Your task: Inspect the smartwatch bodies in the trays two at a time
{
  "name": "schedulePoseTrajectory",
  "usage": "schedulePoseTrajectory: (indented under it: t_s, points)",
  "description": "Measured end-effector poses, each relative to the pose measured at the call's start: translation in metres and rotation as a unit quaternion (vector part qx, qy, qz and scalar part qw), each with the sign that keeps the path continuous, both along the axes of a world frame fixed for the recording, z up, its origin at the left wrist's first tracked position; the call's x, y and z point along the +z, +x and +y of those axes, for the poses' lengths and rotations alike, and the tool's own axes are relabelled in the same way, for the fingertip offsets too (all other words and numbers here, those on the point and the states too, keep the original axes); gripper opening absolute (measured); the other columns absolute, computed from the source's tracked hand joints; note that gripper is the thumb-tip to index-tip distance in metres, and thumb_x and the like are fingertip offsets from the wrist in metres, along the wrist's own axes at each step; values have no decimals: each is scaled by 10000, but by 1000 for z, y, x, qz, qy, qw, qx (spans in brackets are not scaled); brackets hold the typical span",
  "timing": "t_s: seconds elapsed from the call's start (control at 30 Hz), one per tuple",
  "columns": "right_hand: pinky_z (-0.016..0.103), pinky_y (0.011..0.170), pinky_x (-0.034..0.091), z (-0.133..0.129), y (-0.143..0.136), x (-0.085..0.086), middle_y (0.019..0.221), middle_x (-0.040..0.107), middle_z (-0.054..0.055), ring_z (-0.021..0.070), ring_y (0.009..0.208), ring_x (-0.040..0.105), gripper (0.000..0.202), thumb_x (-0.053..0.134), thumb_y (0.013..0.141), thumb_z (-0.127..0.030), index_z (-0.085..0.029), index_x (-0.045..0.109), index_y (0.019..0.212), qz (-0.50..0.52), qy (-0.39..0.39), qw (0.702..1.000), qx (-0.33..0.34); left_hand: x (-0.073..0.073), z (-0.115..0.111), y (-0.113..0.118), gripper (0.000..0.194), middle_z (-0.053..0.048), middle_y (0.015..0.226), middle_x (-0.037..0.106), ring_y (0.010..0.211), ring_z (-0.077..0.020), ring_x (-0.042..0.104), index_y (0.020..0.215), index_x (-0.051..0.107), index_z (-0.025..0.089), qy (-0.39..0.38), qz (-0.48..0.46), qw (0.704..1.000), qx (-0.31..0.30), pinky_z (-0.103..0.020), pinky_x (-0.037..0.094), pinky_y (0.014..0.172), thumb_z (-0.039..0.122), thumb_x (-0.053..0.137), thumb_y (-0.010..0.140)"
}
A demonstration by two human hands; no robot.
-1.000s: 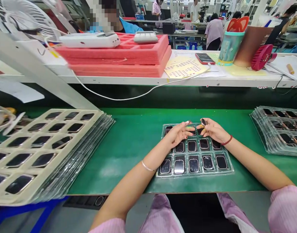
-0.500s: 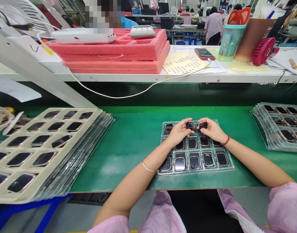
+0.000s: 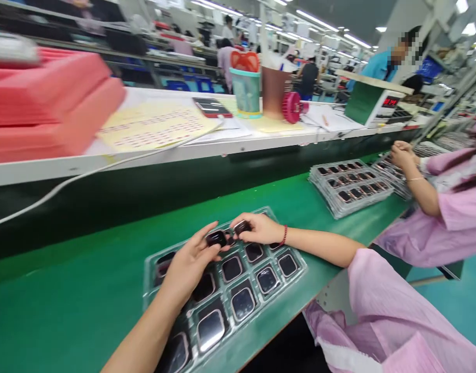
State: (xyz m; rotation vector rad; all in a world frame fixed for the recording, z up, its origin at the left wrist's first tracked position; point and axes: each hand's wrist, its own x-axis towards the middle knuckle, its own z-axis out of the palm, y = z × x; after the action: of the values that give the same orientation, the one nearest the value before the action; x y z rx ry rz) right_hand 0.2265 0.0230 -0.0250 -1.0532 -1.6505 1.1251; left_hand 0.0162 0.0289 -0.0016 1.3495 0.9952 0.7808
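Note:
My left hand (image 3: 189,261) pinches a dark, glossy smartwatch case (image 3: 217,239) with rounded corners between thumb and fingers. Close beside it, my right hand (image 3: 261,228), with a red bead bracelet at the wrist, grips another smartwatch case (image 3: 242,227). Both hands are over the far rows of a clear plastic tray (image 3: 146,277) lying on the green bench. Its pockets hold several more square dark watch cases (image 3: 232,268) with pale pinkish rims. My left hand and forearm cover part of the tray's left side.
Stacked clear trays (image 3: 350,186) of watch cases stand to the right. Beyond them a co-worker's hands (image 3: 403,154) are over another tray. A white shelf (image 3: 164,155) behind carries red foam (image 3: 63,109), a phone (image 3: 211,108), a cup (image 3: 246,93) and a small fan (image 3: 294,107). A cable droops below.
The view has swung to the right and tilted, bringing the co-worker in pink into sight; the left-hand trays have left it. Both hands still hold their smartwatch cases over the tray.

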Motion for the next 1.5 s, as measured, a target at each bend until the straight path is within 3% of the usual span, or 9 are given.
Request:
schedulePoseTrajectory:
  t_s: [0.23,0.43,0.77,1.5]
  points:
    - [242,718,500,0,4,-2,900,661,1,152,823,645,341,703,763,-98,-174,605,1080,8,-5,1000,12,3,2,1,733,-102,1145,724,953,-296,718,1279,555,212,-1,40,999,-25,-328,574,687,517,785,653]
    - [239,742,506,0,4,-1,854,679,-5,148,834,674,331,639,791,-38,-168,603,1094,10,-16,999,31,5,2,2,749,-100,1048,738,922,-288,712,1212,590,189,7,54,998,-14,-316,553,674,622,763,626]
    - [213,690,488,-2,5,5,951,665,21,111,747,600,343,681,798,-79,-149,611,1127,-47,10,999,16,5,2,3,744,-99,1066,736,899,-273,707,1191,595,195,-8,69,998,-11,-308,553,669,606,760,593]
    - [185,651,468,-4,4,8,1013,671,31,102,740,585,339,662,831,-91,-145,606,1161,-120,41,992,12,8,2,6,711,-81,1001,739,841,-246,688,1125,619,186,-14,70,997,2,-305,540,670,575,773,550]
